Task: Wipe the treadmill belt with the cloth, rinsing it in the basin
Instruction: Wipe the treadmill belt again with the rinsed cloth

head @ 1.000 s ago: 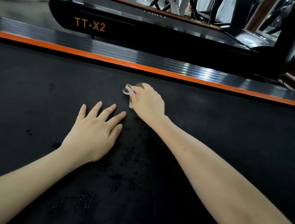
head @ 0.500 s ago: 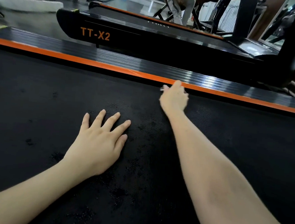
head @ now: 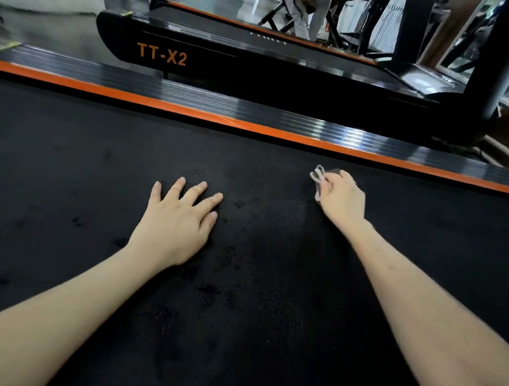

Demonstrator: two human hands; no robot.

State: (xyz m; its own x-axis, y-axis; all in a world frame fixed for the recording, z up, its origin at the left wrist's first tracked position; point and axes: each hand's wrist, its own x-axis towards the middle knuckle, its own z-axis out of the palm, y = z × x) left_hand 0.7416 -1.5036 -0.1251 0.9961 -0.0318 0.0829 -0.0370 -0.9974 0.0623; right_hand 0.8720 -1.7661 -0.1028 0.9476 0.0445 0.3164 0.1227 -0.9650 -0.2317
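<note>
Your left hand (head: pixel 174 226) lies flat on the treadmill belt (head: pixel 65 178), palm down, fingers (head: pixel 197 193) straight and a bit spread, holding nothing. Both forearms are bare and reach in from the bottom corners.

Your right hand (head: pixel 342 199) sits further out and off to the right, with its fingers curled down over the cloth (head: pixel 318 176), gripping it and pressing it onto the belt. The cloth is small and pale, and most of it is hidden under the hand. Only a crumpled, loopy bit pokes out past the fingertips on the hand's left side. So the cloth is on the belt, near its far edge, just short of the orange strip (head: pixel 192 113) and not touching it as far as I can tell.

The belt itself is black and textured. There are darker blotchy patches (head: pixel 209 292) between your forearms and around the left hand, with a mesh pattern showing through. They look damp, but I can't say for sure.

Past the orange strip runs a shiny ribbed side rail (head: pixel 194 95). Behind that sits a second treadmill (head: pixel 257 65), black with orange trim and orange TT-X2 lettering (head: pixel 161 54) on its side. A thick black upright post (head: pixel 498 59) stands at the upper right. Someone in grey trousers (head: pixel 304 5) shows at the top edge, mostly cut off
</note>
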